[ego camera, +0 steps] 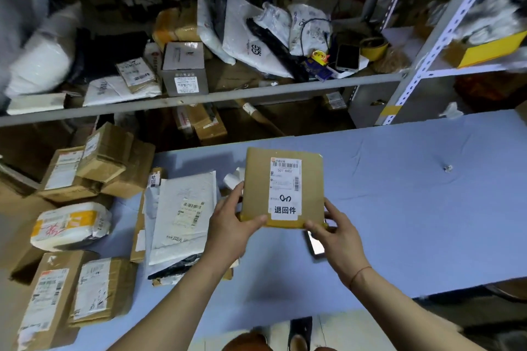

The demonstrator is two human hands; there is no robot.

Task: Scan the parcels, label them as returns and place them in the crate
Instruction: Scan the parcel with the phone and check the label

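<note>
A flat brown cardboard parcel (pixel 258 185) is held up over the blue table (pixel 399 208). Its white shipping label (pixel 285 188) carries a barcode and a printed return sticker at the bottom. My left hand (pixel 231 225) grips the parcel's lower left corner, thumb on top. My right hand (pixel 336 234) pinches its lower right corner. A dark handheld device (pixel 315 245), partly hidden under my right hand, lies on the table. No crate is visible.
White padded mailers (pixel 182 216) and several cardboard boxes (pixel 94 174) are piled at the table's left. A metal shelf (pixel 199 97) behind holds more bags, a box (pixel 185 68) and a phone (pixel 347 57). A shelf upright (pixel 422 65) stands at the right.
</note>
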